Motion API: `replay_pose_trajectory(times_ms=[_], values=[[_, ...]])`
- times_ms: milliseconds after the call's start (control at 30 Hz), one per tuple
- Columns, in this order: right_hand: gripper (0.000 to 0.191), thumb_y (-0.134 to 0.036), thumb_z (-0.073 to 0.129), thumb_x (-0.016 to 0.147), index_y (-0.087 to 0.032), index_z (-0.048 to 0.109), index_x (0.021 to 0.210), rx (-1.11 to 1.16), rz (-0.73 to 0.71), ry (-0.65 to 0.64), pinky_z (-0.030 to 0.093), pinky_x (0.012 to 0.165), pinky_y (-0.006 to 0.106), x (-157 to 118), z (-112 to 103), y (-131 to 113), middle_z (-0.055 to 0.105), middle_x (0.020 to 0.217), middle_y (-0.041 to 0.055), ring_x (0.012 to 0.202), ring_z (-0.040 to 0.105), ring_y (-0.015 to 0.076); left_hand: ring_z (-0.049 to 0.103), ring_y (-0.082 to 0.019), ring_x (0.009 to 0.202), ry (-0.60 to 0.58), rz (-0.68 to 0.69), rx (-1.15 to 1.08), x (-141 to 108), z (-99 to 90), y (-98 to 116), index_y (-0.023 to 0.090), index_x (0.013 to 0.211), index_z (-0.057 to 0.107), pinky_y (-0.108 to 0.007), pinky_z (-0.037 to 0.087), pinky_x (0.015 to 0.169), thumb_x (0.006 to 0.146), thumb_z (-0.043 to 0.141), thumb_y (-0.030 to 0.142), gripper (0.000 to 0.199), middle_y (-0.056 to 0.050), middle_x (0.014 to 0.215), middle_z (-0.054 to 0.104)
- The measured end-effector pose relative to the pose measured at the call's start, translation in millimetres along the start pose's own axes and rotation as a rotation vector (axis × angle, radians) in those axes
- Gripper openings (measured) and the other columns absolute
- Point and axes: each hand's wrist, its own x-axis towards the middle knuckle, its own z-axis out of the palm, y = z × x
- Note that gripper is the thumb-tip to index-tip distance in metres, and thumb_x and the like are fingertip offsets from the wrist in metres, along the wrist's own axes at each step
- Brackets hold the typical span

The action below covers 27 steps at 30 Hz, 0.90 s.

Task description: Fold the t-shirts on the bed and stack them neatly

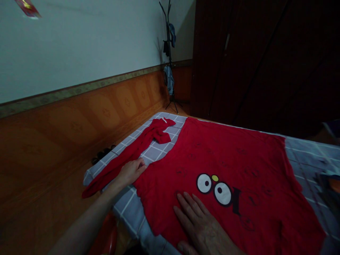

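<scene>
1. Far left, the pale, smooth wall point(79, 42) meets a patterned border strip above glossy orange panels point(87, 120) with faint motifs.
2. Along the bed's left side lies a long, narrow red cloth point(130, 152), rumpled and soft, its far end splitting into short flaps, with a small white patch at the tip.
3. Near left, a rounded, shiny red object point(106, 235) peeks out below the left forearm, partly cut off.
4. Here's the left hand point(134, 170), fingers curled closed, gripping the left edge of the red shirt point(212, 145) between the two red fabrics.
5. Beneath it all, a grey-blue checked sheet point(156, 153) with thin white lines, wrinkled at its near edge.
6. Far centre, a thin black coat rack point(169, 42) stands on splayed legs, blue denim-like fabric point(169, 79) hanging low.
7. And the red shirt, spread wide across the bed in the middle and right, lightly creased, printed with round cartoon eyes point(214, 189), a yellow oval and dark shapes.
8. The right hand point(198, 225) is open, palm down, fingers extended on the shirt just near of those eyes, holding nothing.
9. Far right, a dark brown wardrobe point(255, 63) with flat doors; near right, dark items point(330, 187) sit on the sheet, too dim to identify.
</scene>
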Motion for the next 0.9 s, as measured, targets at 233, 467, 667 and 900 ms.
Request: replay_pose_trajectory(times_ms=[233,467,667,900], values=[[0.057,-0.038,0.054,0.088,-0.016,0.043,0.139,0.054,0.031,-0.052,0.029,0.113,0.041,1.4,-7.1,-2.1,0.030,0.149,0.0101,0.137,0.029,0.0274,0.047,-0.015,0.058,-0.110,-0.036,0.063,-12.6,-7.4,2.7,0.019,0.059,0.047,-0.024,0.028,0.053,0.076,0.055,0.055,0.040,0.004,0.057,0.047],[0.066,-0.038,0.057,0.086,-0.021,0.032,0.145,0.181,0.056,-0.218,0.026,0.112,0.050,6.2,18.9,8.8,0.015,0.152,0.0119,0.139,0.015,0.0323,0.050,-0.014,0.065,0.004,-0.007,-0.346,-19.0,-8.4,15.4,0.019,0.074,0.048,-0.024,0.039,0.060,0.076,0.054,0.042,0.024,0.004,0.069,0.052],[0.063,-0.038,0.054,0.088,-0.020,0.033,0.144,0.188,0.055,-0.199,0.022,0.113,0.050,4.7,18.0,8.0,0.015,0.151,0.0126,0.140,0.012,0.0321,0.057,-0.018,0.089,-0.048,0.324,-0.071,-51.4,-2.9,72.5,0.021,0.090,0.060,-0.028,0.042,0.081,0.085,0.049,0.022,0.012,-0.003,0.093,0.061],[0.063,-0.037,0.054,0.088,-0.018,0.033,0.144,0.158,0.035,-0.167,0.024,0.112,0.051,4.8,18.3,5.7,0.018,0.150,0.0143,0.139,0.016,0.0331,0.057,-0.018,0.096,-0.276,0.455,0.010,-69.4,21.6,85.6,0.025,0.106,0.062,-0.030,0.044,0.086,0.082,0.057,0.016,0.026,-0.002,0.101,0.061]])
